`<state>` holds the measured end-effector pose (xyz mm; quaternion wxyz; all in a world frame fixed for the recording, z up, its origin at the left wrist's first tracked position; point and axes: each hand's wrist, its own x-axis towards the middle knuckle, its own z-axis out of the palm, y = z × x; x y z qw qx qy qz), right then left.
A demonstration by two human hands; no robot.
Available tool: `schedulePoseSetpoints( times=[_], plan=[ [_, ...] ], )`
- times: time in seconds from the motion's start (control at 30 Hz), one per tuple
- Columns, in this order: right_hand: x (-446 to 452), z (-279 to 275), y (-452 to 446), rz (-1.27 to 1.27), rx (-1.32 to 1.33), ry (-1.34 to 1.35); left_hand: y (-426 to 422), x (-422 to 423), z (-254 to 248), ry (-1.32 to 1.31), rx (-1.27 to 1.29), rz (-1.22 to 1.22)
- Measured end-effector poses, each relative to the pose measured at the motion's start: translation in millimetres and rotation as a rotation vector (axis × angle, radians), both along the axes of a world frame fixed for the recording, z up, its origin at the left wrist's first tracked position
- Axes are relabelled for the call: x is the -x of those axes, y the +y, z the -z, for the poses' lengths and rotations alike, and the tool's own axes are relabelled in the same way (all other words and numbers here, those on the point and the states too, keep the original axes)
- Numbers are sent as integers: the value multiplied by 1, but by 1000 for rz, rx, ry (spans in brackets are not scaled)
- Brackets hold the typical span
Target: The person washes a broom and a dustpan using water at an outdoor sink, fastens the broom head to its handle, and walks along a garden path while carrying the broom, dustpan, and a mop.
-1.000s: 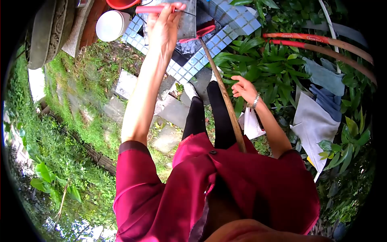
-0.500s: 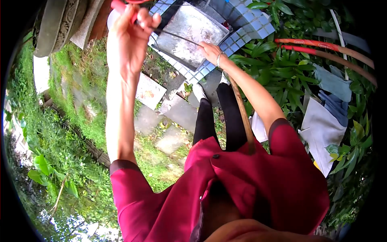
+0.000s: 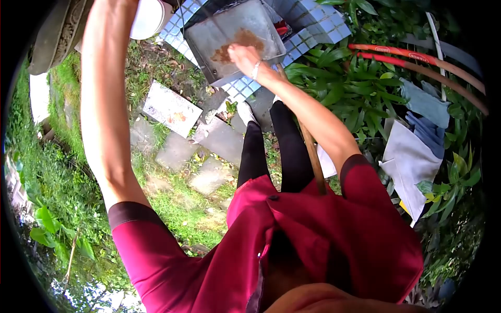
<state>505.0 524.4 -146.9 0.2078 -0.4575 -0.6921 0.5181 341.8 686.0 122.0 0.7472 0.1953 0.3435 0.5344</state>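
My right hand [image 3: 243, 58], with a bracelet at the wrist, is over the near part of a grey metal tray [image 3: 209, 34]. Its fingers are curled closed; whatever they hold, if anything, is hidden. Beside it a brown patch [image 3: 249, 39] marks the tray's surface. The tray lies on a blue-tiled structure [image 3: 323, 23]. My left forearm reaches up past the top edge, and the left hand is out of view. A long wooden handle [image 3: 311, 156] leans from the tiles toward my body.
A white bucket [image 3: 148, 20] stands at the upper left. A stained slab [image 3: 172, 108] lies on the ground. At the right are leafy plants, red-and-orange handles [image 3: 396, 51], blue gloves [image 3: 425, 134] and a pale cloth [image 3: 409, 161].
My left hand, with the red-handled rod, has moved up and left out of view. My right hand came in from the right and is now over the tray. The brown patch now shows.
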Motion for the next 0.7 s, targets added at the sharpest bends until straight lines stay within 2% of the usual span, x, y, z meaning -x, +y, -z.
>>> schedulePoseSetpoints(
  times=[0.07,0.2,0.27,0.3,0.33,0.37,0.43,0.47,0.5,0.53,0.57,0.63,0.7],
  plan=[
    [10,-18,6,-16,107,-30,3,-2,-11,-33,48,-17],
    [20,-38,10,-6,247,-49,3,-16,-14,138,32,-8],
    [19,-31,9,-43,304,-25,7,-6,-5,118,-13,249],
    [17,-17,4,-59,188,-25,-1,8,3,118,-10,249],
    [11,0,-1,-75,75,-24,-16,30,18,320,20,280],
    [-41,-17,-17,-220,-158,-507,-28,43,30,526,56,316],
    [-96,-24,-35,-206,204,-740,-61,34,23,650,193,22],
    [-125,19,-70,-169,103,-821,-70,42,19,723,194,65],
    [-136,18,-77,47,584,-548,-79,47,22,909,187,-25],
    [-141,14,-83,263,1037,-241,-83,61,27,895,145,32],
    [-140,17,-88,505,1287,-63,-86,69,27,881,106,86],
    [-154,44,-98,358,1178,200,-90,75,31,1106,-24,138],
    [-167,16,-91,423,1195,312,-97,69,24,1308,-63,204]
  ],
)
